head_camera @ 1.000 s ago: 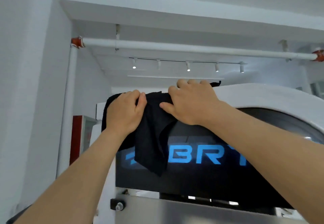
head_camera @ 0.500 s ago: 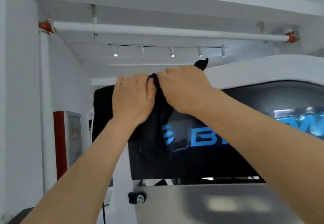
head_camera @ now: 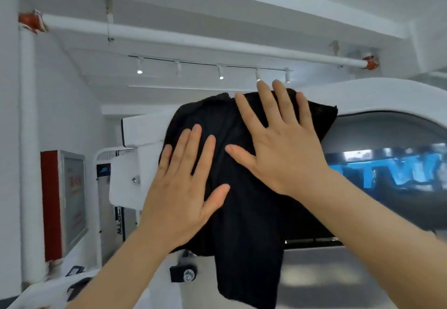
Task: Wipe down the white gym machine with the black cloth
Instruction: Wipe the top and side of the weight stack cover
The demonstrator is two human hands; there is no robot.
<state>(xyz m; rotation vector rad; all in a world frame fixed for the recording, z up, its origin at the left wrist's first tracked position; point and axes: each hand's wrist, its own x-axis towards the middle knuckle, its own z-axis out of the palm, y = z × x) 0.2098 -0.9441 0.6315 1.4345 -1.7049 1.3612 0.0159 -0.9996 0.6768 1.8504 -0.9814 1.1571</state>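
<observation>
The black cloth (head_camera: 242, 212) is draped over the top left corner of the white gym machine (head_camera: 387, 95) and hangs down its front. Both of my hands lie flat on the cloth with fingers spread. My left hand (head_camera: 183, 195) presses the lower left part of the cloth. My right hand (head_camera: 283, 149) presses higher, its fingertips reaching the machine's top edge. Neither hand curls around the fabric. A dark panel with blue letters (head_camera: 391, 170) fills the machine's front, and the cloth hides its left part.
A red-framed cabinet (head_camera: 52, 202) stands by the left wall beside a vertical white pipe (head_camera: 26, 139). A horizontal white pipe (head_camera: 193, 40) runs overhead. Below the cloth sit a black bolt bracket (head_camera: 183, 273) and a grey metal plate (head_camera: 350, 279).
Both hands have opened from pinching the bunched cloth at the top edge and now lie flat on it. The cloth is spread wider across the machine's corner.
</observation>
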